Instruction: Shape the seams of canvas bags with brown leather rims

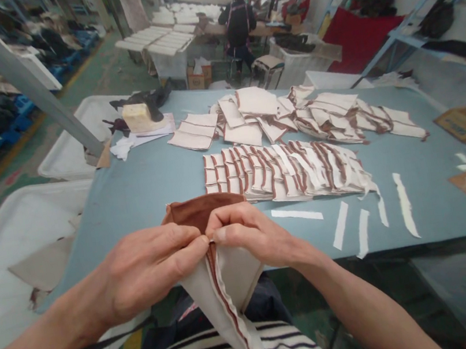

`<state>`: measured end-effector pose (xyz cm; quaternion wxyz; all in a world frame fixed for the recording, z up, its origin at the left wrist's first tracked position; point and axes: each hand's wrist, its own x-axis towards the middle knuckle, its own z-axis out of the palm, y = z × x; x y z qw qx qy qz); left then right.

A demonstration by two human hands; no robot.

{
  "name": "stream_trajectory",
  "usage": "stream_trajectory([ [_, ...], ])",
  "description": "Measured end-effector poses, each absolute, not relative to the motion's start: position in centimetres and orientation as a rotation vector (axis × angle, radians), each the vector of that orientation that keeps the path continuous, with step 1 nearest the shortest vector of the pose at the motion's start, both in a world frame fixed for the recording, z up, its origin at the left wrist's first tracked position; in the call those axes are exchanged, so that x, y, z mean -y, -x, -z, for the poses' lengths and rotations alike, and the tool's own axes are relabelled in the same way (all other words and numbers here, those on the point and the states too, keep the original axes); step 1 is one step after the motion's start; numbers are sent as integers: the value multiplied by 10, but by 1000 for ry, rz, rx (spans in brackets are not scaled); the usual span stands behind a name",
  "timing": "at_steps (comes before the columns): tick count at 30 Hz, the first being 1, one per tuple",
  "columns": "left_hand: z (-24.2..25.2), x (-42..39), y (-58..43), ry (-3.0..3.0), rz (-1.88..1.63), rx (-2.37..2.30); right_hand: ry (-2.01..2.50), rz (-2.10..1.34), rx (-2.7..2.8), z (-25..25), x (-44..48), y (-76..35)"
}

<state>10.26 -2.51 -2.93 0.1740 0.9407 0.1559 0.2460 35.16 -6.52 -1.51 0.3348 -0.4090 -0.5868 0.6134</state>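
My left hand (150,265) and my right hand (248,233) meet at the near edge of the blue table (146,181), both pinching a folded fabric piece (225,283), cream outside with brown lining and a brown seam. The piece hangs down over my lap. Its brown inner side shows above my fingers. Just beyond my hands lies a neat overlapping row of similar cream and brown pieces (285,169).
A looser heap of cream pieces (294,113) covers the table's far side. White paper strips (360,222) lie at the right near edge. White tubs (18,230) stand at the left. A person (239,25) works at a far table. Cardboard scraps (464,125) sit right.
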Motion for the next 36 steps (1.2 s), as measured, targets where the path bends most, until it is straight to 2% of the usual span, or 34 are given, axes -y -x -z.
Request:
stream_trajectory([
  [2, 25, 26, -105, -2654, -749, -377, 1090, -1544, 1564, 12, 67, -351],
  [5, 14, 30, -108, -2524, -774, -559, 1084, -1292, 1708, 8, 74, -352],
  [11, -17, 24, -119, -2230, -437, -647, 1015, -670, 1963, 8, 81, -354],
  [14, -23, 20, -125, -2288, -370, -597, 1017, -510, 2021, 10, 82, -354],
  [18, -13, 24, -127, -2498, -502, -562, 986, -399, 2015, 13, 82, -355],
  [21, -6, 30, -130, -2454, -609, -584, 934, -474, 1935, 21, 84, -352],
  [26, 1, 35, -142, -1964, -604, -613, 815, -1112, 1578, 46, 81, -342],
  [28, 7, 34, -146, -1743, -656, -603, 738, -1255, 1483, 51, 77, -340],
  [31, 16, 32, -145, -1575, -705, -562, 701, -1247, 1503, 45, 71, -343],
  [36, 9, 26, -135, -1826, -640, -488, 751, -1147, 1631, 24, 74, -355],
])
